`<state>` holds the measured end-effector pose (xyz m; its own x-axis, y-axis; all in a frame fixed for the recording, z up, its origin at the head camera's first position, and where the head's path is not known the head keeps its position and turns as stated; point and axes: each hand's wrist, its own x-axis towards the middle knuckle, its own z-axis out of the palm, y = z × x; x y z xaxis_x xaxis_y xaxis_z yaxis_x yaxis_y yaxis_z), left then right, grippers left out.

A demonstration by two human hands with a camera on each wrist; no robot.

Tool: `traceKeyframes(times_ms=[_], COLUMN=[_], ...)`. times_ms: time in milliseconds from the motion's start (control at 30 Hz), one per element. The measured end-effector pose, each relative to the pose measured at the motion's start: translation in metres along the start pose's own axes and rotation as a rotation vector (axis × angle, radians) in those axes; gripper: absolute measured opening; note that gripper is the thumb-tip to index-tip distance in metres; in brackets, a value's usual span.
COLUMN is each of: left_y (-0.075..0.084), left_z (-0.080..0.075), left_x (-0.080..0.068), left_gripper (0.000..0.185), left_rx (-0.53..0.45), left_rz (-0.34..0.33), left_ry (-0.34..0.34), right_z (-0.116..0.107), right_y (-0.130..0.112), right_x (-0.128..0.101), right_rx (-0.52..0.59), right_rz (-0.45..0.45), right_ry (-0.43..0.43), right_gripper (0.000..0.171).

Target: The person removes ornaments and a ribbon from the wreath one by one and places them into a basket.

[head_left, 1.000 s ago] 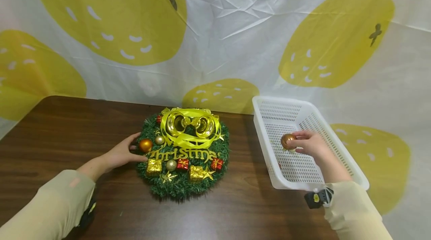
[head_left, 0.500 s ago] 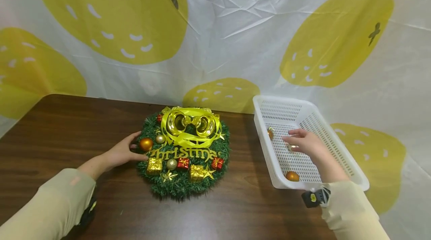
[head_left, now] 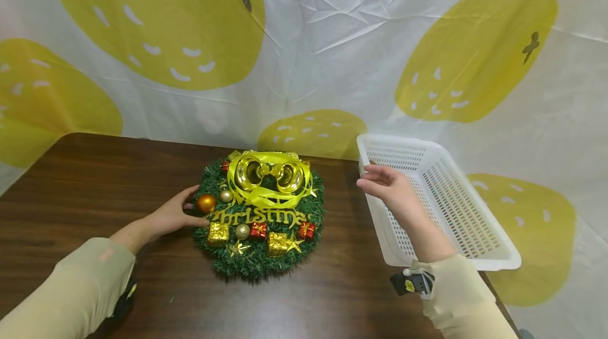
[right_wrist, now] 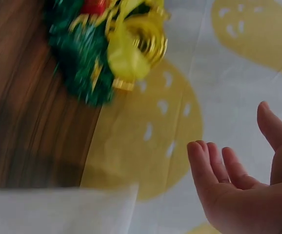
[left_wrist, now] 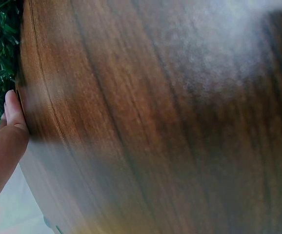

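One white mesh basket [head_left: 446, 207] sits at the right end of the table [head_left: 85, 186], its far corner past the table's edge. The right hand [head_left: 391, 191] and forearm cover much of the basket's near wall and floor. The floor that shows holds nothing I can make out, and what lies behind the arm cannot be told.

The right hand hangs over the basket's left rim, empty, with its fingers loosely spread and slightly bent and its palm turned toward the wreath [head_left: 263, 217]. The right wrist view shows the same: relaxed fingers [right_wrist: 214, 170] with nothing between them, and the wreath blurred beyond.

There is one wreath, lying flat in the middle of the table, well apart from the basket. The left hand [head_left: 173, 215] rests against its left edge, fingers nearly straight and thumb touching the green fringe, just below an orange ball [head_left: 206, 204]. It grips nothing. In the left wrist view only the thumb [left_wrist: 14, 109] shows, beside the greenery.

On the wreath I count:
- one orange ball
- two small pale gold balls [head_left: 225, 196]
- two gold gift boxes [head_left: 217, 234]
- two red gift boxes [head_left: 258, 231] in the lower row, with another red bit at the top left, too small to name
- two gold bells [head_left: 268, 174], tied in one yellow ribbon
- one gold "Christmas" sign [head_left: 258, 217]
- gold stars [head_left: 237, 248] near the lower rim, at least two

A white cloth with yellow fruit shapes [head_left: 304, 38] hangs behind the table.
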<state>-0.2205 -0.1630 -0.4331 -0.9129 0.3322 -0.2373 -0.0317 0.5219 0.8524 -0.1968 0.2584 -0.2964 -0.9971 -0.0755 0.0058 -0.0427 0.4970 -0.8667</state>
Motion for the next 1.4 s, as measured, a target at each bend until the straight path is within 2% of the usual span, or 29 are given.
traceKeyframes(times_ms=[100, 233, 533, 967, 1133, 1400], left_y=[-0.001, -0.002, -0.004, -0.005, -0.005, -0.003], left_z=[0.0, 0.0, 0.0, -0.001, -0.001, 0.0], left_x=[0.0, -0.001, -0.001, 0.002, 0.002, 0.001], left_gripper=[0.106, 0.106, 0.106, 0.107, 0.108, 0.107], left_rx=[0.0, -0.002, -0.002, -0.003, -0.004, -0.001], left_rz=[-0.003, -0.005, -0.005, 0.005, 0.004, 0.003], left_ry=[0.001, 0.003, 0.008, 0.007, 0.01, 0.01], right_z=[0.018, 0.045, 0.092, 0.141, 0.155, 0.173], right_y=[-0.007, -0.014, -0.012, -0.011, -0.009, -0.002], right_x=[0.0, 0.001, 0.0, 0.0, 0.002, 0.005], right_rx=[0.012, 0.084, 0.154, 0.094, 0.094, 0.063], right_rz=[-0.026, -0.06, -0.101, -0.165, -0.196, -0.191], right_ry=[-0.013, -0.057, -0.181, -0.359, -0.41, -0.427], right_gripper=[0.049, 0.048, 0.05, 0.062, 0.061, 0.057])
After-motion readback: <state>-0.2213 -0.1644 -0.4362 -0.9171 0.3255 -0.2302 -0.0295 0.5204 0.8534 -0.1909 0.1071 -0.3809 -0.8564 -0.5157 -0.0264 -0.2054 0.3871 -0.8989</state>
